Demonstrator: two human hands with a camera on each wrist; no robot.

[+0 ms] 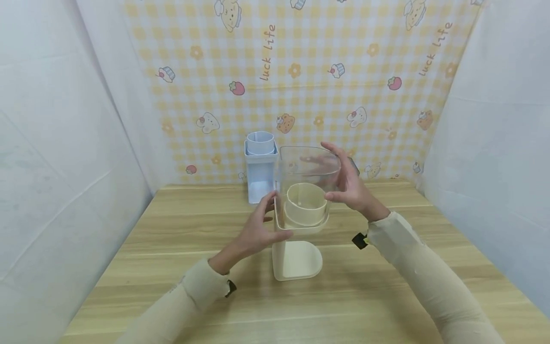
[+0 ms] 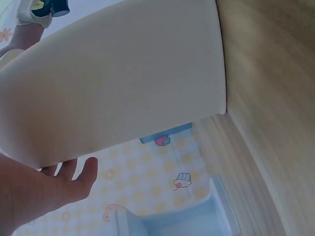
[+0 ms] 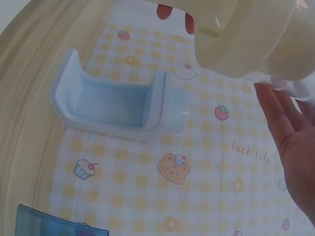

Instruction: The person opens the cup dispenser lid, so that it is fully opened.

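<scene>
A cream stand (image 1: 298, 260) with a flat rounded foot and a ring-shaped holder (image 1: 304, 210) at its top stands upright on the table. A clear plastic container (image 1: 307, 160) sits upright at the ring, its walls surrounding it. My left hand (image 1: 255, 234) grips the stand's upper left side, thumb toward the front; in the left wrist view the fingers (image 2: 88, 174) curl past the smooth cream back (image 2: 118, 78). At the upper right, my right hand (image 1: 350, 184) holds the clear container between thumb and fingers. Whether the container is fully seated cannot be told.
A light blue stand (image 1: 260, 167) of similar build, with a ring on top, stands at the back, left of the cream one. A translucent blue piece (image 3: 54, 226) lies or stands near the back right. Behind hangs a checked cloth (image 1: 296, 95); white curtains flank the wooden table (image 1: 180, 248).
</scene>
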